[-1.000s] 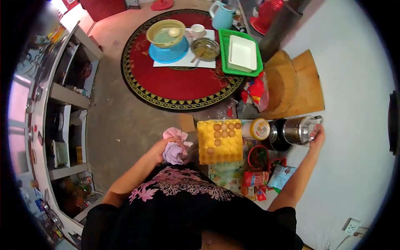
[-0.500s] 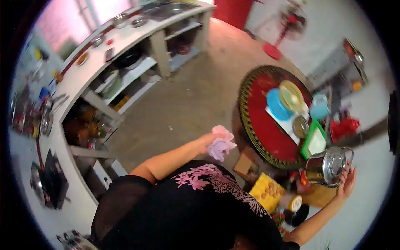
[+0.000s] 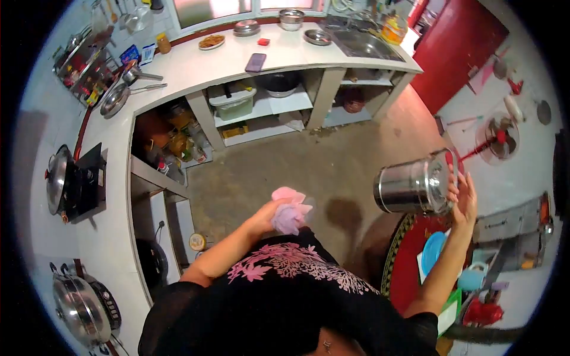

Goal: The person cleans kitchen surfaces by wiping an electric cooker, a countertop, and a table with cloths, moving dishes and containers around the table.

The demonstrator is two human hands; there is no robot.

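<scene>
My left hand [image 3: 264, 218] is closed around a crumpled pink and lilac cloth [image 3: 291, 215], held in front of my body. At the right, my right hand [image 3: 466, 199] grips a shiny steel canister [image 3: 402, 187] by its lid end. The canister is tilted on its side in the air, between the floor's open stretch and the round red table [image 3: 409, 249]. My right thumb is partly hidden behind the rim.
A white counter [image 3: 196, 68] curves along the left and far side, with a sink [image 3: 365, 44], a phone [image 3: 256, 62], a plate of food [image 3: 211, 41] and steel bowls. A red fan [image 3: 499, 135] stands at the right. A blue plate [image 3: 434, 252] lies on the table.
My view has turned toward the counter and sink. The steel canister has moved away from the table's near side, out over the floor. The cloth stays in my left hand.
</scene>
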